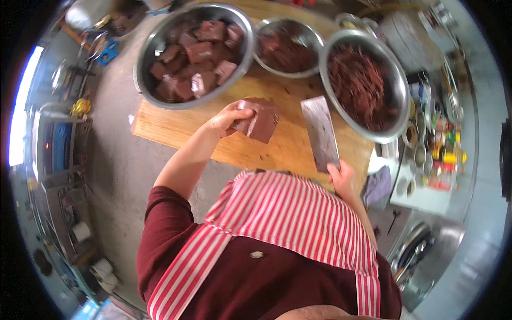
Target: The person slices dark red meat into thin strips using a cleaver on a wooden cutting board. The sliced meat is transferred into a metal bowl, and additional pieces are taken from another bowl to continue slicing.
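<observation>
My left hand [232,118] grips a thick brownish-red block [261,120], perhaps congealed blood or meat, above the wooden board [172,124]. In my right hand [342,176] is the handle end of a cleaver [321,134], its broad blade pointing away from me over the board's right part. Beyond my left hand stands a large steel bowl [144,84] of similar dark red blocks [199,52]. A smaller steel bowl [262,66] at the back middle holds dark red pieces. Thin dark red strips [356,84] fill another steel bowl [402,100] at the right.
A purple cloth [377,186] lies off the board's right edge. Further right are bottles [454,157] and small bowls [420,155] on a white surface, with a metal sink [446,240] nearer me. Concrete floor [116,160] shows at the left, beside metal shelving and appliances.
</observation>
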`<state>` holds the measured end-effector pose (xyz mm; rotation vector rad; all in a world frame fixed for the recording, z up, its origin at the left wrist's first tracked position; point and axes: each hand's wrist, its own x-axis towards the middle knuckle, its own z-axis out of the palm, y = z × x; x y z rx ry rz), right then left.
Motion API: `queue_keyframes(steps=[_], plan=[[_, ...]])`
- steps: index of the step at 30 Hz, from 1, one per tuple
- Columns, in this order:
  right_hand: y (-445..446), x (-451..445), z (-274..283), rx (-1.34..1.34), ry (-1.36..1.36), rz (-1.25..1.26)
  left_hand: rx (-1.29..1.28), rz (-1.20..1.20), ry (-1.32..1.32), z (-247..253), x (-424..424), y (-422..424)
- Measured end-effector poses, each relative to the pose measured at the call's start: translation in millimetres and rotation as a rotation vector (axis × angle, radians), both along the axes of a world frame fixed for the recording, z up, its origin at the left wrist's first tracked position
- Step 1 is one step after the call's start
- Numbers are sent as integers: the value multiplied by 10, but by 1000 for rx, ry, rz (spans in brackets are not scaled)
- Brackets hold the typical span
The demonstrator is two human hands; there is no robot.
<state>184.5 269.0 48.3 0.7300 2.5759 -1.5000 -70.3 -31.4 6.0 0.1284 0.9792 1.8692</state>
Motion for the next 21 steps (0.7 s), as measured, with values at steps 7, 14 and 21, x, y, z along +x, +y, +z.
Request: queue_keyframes(steps=[7, 14, 21], plan=[[279, 373, -287, 127, -38, 21, -494, -1020, 794, -304, 323, 1201], [396, 570, -383, 89, -129, -62, -655, -1482, 973, -284, 472, 2016], [479, 524, -318, 239, -33, 42, -598, -687, 1517, -219, 588, 1672]])
